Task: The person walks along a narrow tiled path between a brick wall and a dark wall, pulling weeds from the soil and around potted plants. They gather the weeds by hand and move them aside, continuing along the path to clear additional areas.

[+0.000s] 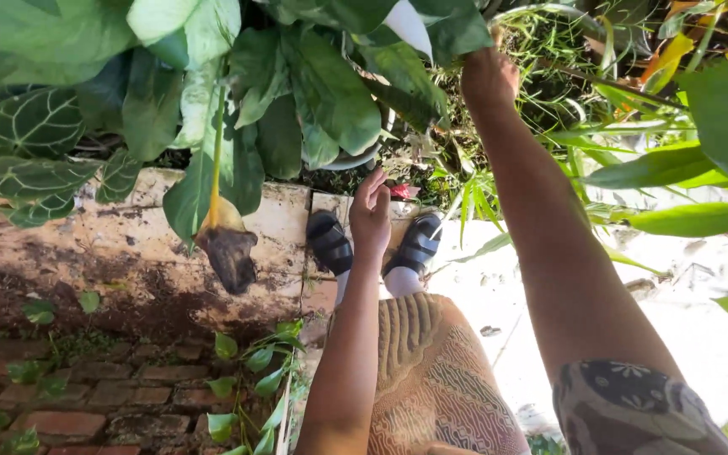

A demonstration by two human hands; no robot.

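Observation:
My right hand [489, 77] reaches far out into the plants, its fingers hidden under a large green leaf [431, 34] and in the grass-like blades behind, so I cannot tell whether it grips anything. My left hand [370, 211] hangs nearer, above my feet, with loosely curved fingers and nothing in it. It is just below the rim of a pale pot [354, 158] that sits under broad green leaves [330, 93]. A yellowing leaf with a withered brown tip [227, 248] droops to the left of that hand.
My feet in black sandals [330, 243] stand on a stained whitewashed ledge [120, 236]. Brick paving [86, 396] with small creeping plants lies at lower left. Veined dark leaves [31, 126] fill the left, long narrow leaves [676, 168] the right.

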